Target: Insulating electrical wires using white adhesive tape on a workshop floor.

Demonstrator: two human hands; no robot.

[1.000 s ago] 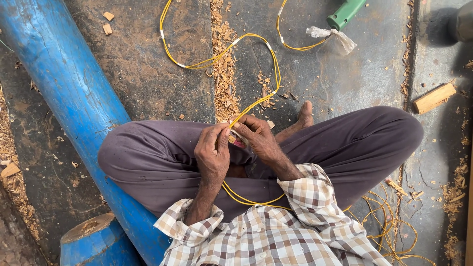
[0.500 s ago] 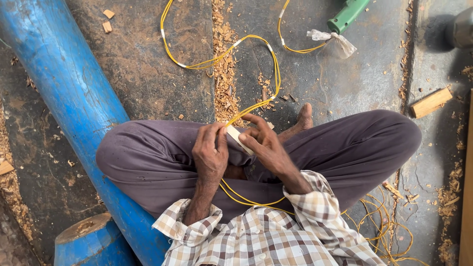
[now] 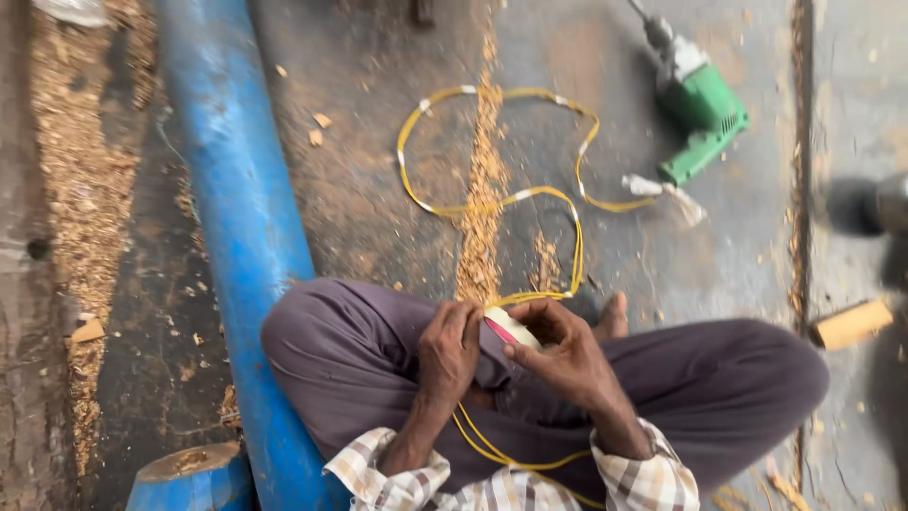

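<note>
I sit cross-legged on the floor in dark trousers. My right hand [image 3: 558, 350] holds a small pale roll of tape [image 3: 512, 327] with a red inner edge, just above my lap. My left hand [image 3: 447, 352] is closed beside it, its fingers touching the roll and the yellow cable [image 3: 492, 203]. The cable loops out over the floor ahead of me, banded with white tape at several spots, and runs to a green power drill [image 3: 701, 106]. Another stretch of the yellow cable hangs below my hands across my lap.
A long blue pipe [image 3: 233, 189] lies along my left side, with a blue cut stub [image 3: 189, 478] near my left knee. Sawdust streaks and wood chips litter the floor. A wooden block [image 3: 852, 323] lies to the right, and a blurred dark object [image 3: 884, 203] above it.
The view tilted up, so the drill and whole cable loop now show. My right hand has lifted the tape roll slightly; both hands stay together over my lap.
</note>
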